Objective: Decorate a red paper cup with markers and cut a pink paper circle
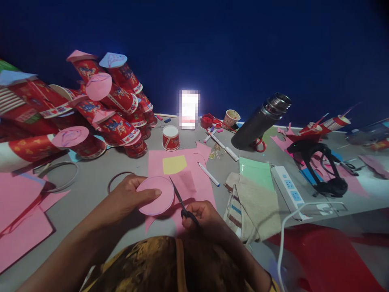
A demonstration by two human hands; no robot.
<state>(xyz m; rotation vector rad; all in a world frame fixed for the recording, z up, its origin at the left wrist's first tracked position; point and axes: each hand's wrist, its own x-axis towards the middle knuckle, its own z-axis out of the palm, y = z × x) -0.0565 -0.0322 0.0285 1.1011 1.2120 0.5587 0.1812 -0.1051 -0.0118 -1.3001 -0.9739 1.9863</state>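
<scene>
My left hand (138,194) grips a round pink paper disc (156,202) at its left edge, the thumb lying flat across its top. A drawn line runs along the disc's rim. In my right hand (200,217) is a pair of scissors (184,202) with dark handles, its blades pointing up and left just beside the disc's right edge. Whether the blades touch the paper I cannot tell. Beneath both hands lies a larger pink sheet (199,194) with a yellow paper piece (174,164) on it. A marker (208,174) rests on the sheet's right side.
Stacked red paper cups (118,97) with paper tops crowd the left. A single cup (171,138), a bright phone-like screen (189,109) and a dark thermos (259,121) stand behind. To the right are a beige cloth (261,211), a power strip (288,188) and a black strapped device (322,170).
</scene>
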